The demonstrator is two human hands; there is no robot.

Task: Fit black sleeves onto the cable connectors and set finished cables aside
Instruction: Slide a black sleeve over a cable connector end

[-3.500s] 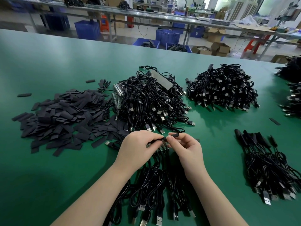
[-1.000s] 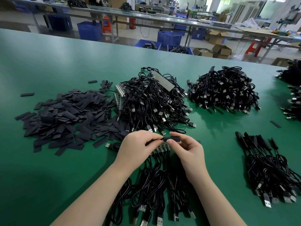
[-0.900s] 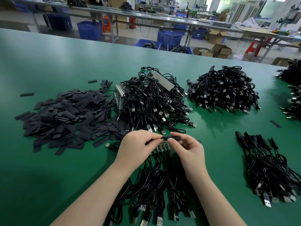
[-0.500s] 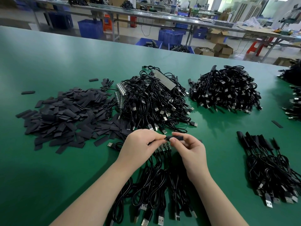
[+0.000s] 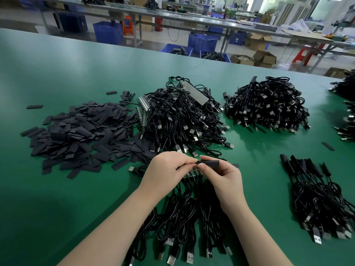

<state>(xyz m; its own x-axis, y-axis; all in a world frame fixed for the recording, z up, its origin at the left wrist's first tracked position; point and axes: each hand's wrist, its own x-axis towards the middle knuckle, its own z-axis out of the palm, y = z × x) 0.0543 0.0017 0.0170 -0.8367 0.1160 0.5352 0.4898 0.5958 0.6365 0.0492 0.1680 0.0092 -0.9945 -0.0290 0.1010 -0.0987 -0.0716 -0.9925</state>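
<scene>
My right hand (image 5: 224, 177) pinches a black sleeve (image 5: 210, 162) between thumb and fingers, just above the green table. My left hand (image 5: 167, 169) pinches the cable connector (image 5: 194, 164) at the sleeve's left end; the connector itself is mostly hidden by my fingertips. Under both hands lies a row of black cables (image 5: 184, 223) with small circuit-board ends (image 5: 194, 172) and USB plugs toward me. A heap of flat black sleeves (image 5: 76, 135) lies to the left. Sleeved cables (image 5: 315, 192) are laid in a bunch at the right.
Two big heaps of black USB cables sit behind my hands, one in the middle (image 5: 182, 120) and one further right (image 5: 267, 106). More cables (image 5: 347, 112) lie at the right edge. Loose sleeves (image 5: 34, 106) are scattered far left. Blue crates (image 5: 201, 43) and benches stand beyond the table.
The sleeve in my right hand has slid left over the connector that my left hand holds. Both hands stay at the same spot over the cable row.
</scene>
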